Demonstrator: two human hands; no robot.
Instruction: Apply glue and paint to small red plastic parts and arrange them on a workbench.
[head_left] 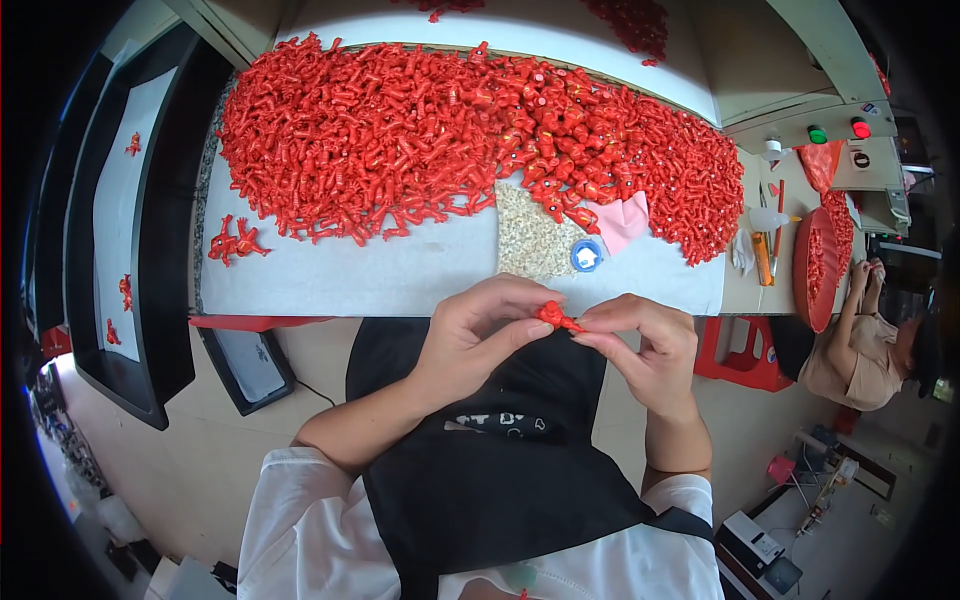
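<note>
A small red plastic figure (553, 316) is pinched between both hands above my lap, just in front of the table edge. My left hand (480, 330) grips it with thumb and forefinger from the left. My right hand (640, 340) holds its other end with the fingertips. On the white table sheet (400, 275) beyond lies a big heap of the same red figures (450, 130), spread from left to right.
A speckled triangular pad (530, 240), a small blue-rimmed cap (586, 256) and a pink cloth (622, 220) lie near the heap. A red tray of parts (815, 260) and an orange tool (763, 258) are at right, beside another person (870, 345). Black trays (130, 230) stand at left.
</note>
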